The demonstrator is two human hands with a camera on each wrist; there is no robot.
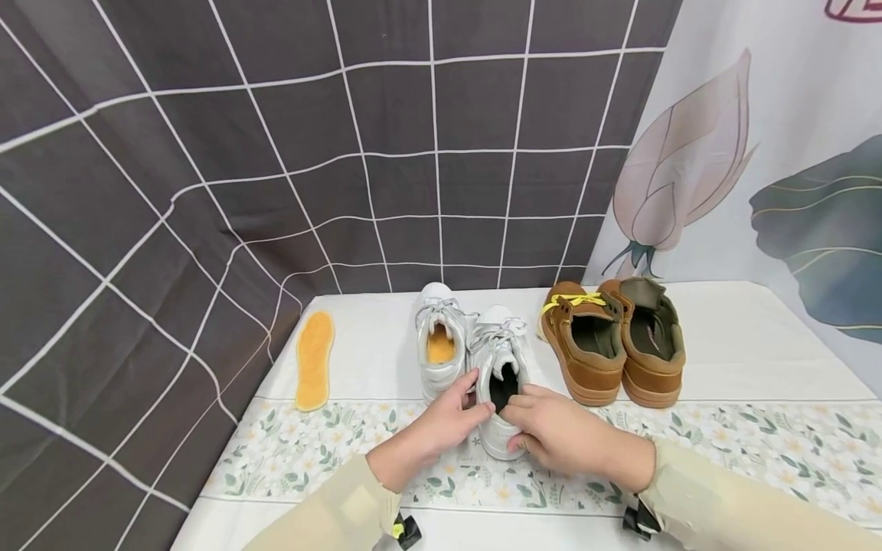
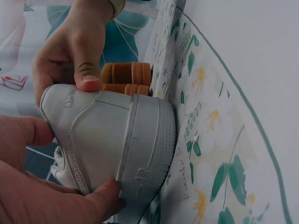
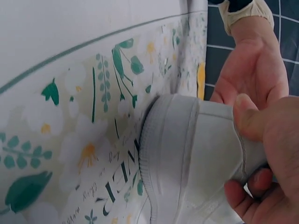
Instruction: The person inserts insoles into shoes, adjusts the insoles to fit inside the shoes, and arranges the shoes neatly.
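A white lace-up sneaker [image 1: 499,441] stands on the table with its heel toward me and its dark inside showing. My left hand [image 1: 448,419] holds its left side, with the thumb at the collar and fingers along the side wall. On the right, my right hand [image 1: 561,430] grips the collar near the heel, fingers over the edge and thumb outside. The left wrist view shows the sneaker's heel [image 2: 100,121] between both hands. Touching it on the left is the other white sneaker [image 1: 441,376], with a yellow insole [image 1: 441,348] visible inside.
A loose yellow insole [image 1: 315,361] lies flat at the left of the table. Two brown shoes, one with yellow laces [image 1: 586,352] and one with its tongue raised [image 1: 653,344], stand to the right. A floral strip [image 1: 744,444] crosses the white cloth; a dark grid curtain [image 1: 386,184] hangs behind.
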